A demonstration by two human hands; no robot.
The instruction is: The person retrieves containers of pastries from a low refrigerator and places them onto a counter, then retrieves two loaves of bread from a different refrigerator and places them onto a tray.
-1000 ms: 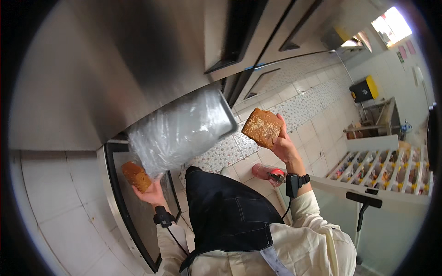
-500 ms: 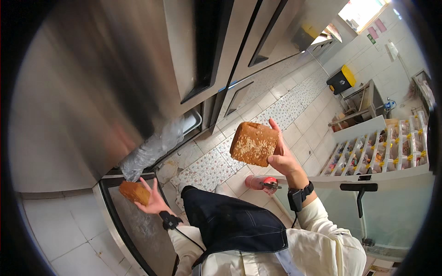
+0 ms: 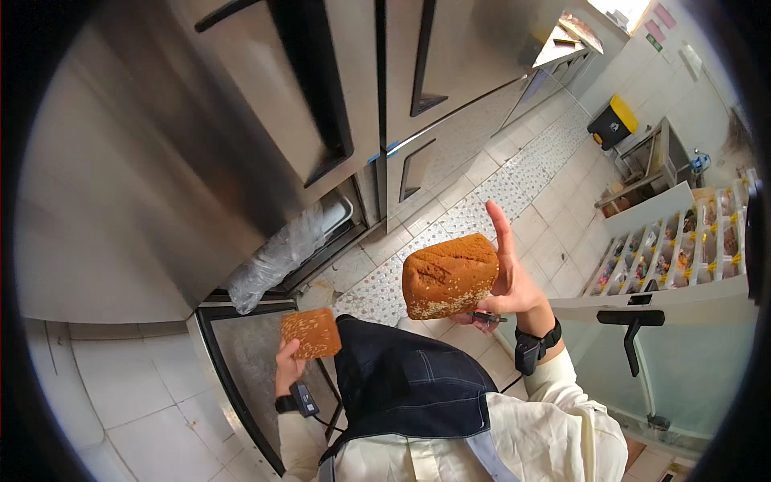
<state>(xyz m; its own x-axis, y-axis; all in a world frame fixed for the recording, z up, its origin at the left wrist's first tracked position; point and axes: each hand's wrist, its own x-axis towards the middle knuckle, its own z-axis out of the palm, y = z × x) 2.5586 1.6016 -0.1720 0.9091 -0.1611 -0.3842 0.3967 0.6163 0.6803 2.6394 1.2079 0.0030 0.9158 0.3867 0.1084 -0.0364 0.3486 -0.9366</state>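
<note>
In my right hand [image 3: 516, 285] is a brown loaf of bread [image 3: 450, 275], its creased top showing and pale flecks along its lower side. The thumb lies under the loaf's edge while the index finger points up, off the bread. A second brown loaf [image 3: 312, 333], flecked on the face that shows, is held by my left hand [image 3: 289, 365] at its near left corner. That loaf hangs over the lowered dark door panel of the steel cabinet. Behind it, crumpled clear plastic bags [image 3: 277, 261] bulge from the cabinet's opening, next to a white tray [image 3: 337, 215].
Steel cabinet doors [image 3: 233, 120] with dark handles fill the left and top. On the right stands a glass-fronted case [image 3: 554, 337] topped by divided bins [image 3: 679, 249] of small packets. A black and yellow trash bin [image 3: 613, 122] sits by the far wall.
My left hand has swung its loaf rightward, away from the plastic bags, and turned it. The loaf in my right hand has tipped to show its top, and the right index finger has lifted away.
</note>
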